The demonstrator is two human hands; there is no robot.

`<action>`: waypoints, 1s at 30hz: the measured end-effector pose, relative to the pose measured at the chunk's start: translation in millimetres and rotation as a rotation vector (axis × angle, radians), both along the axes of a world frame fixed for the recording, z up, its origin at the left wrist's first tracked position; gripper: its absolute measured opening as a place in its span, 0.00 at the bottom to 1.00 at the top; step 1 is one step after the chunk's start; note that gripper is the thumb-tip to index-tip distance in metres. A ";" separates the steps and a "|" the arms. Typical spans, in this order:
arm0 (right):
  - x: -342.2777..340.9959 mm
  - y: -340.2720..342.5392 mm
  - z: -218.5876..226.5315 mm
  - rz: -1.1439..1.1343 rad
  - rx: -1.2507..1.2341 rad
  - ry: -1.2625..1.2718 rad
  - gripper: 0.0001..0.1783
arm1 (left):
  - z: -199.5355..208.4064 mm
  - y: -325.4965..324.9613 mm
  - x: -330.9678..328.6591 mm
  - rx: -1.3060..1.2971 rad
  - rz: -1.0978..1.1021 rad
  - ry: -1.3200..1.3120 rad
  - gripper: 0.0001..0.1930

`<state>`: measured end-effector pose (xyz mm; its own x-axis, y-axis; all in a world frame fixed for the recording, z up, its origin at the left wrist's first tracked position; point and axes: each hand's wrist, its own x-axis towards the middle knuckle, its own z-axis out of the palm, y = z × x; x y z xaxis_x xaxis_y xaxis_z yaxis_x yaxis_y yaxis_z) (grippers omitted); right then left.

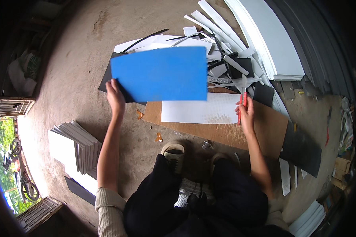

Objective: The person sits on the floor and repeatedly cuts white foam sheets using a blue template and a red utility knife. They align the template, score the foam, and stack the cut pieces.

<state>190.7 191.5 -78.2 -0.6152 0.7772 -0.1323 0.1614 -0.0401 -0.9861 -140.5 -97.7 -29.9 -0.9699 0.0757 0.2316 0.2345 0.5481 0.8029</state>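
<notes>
My left hand point(115, 96) grips a flat, rectangular blue sheet point(160, 75) by its lower left corner, thumb lying on its face. The sheet is held up over the work area and hides part of what lies beneath. In my right hand point(246, 114) is a pair of red-handled scissors point(242, 104), its grey blades pointing away from me. Below that hand, a white sheet point(197, 112) with dark smudges near its right end lies on a brown board point(267, 128) on the floor.
White and black offcut strips point(225, 59) are heaped beyond the board. Long white panels point(281, 43) are stacked at far right. A stack of white pieces point(81, 146) stands at left. My shoes point(174, 152) are close to the board's near edge. A dark sheet point(302, 152) lies to the right.
</notes>
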 end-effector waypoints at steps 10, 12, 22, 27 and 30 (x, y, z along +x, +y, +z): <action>67.4 12.3 -41.5 -0.154 0.784 -0.826 0.28 | -59.4 66.0 121.8 -0.026 -0.272 -0.473 0.16; 65.1 11.1 -43.2 -0.155 0.788 -0.842 0.28 | -64.0 62.8 124.5 -0.009 -0.254 -0.477 0.15; 27.9 5.1 -19.6 0.028 0.635 -0.545 0.22 | -57.0 14.1 82.0 -0.168 -0.545 -0.341 0.14; 6.3 -2.9 -25.5 0.112 0.703 -0.621 0.29 | -55.9 18.3 83.2 -0.295 -0.654 -0.365 0.17; 1.0 -2.3 -27.4 0.156 0.637 -0.601 0.30 | -49.1 20.2 83.9 -0.306 -0.682 -0.374 0.21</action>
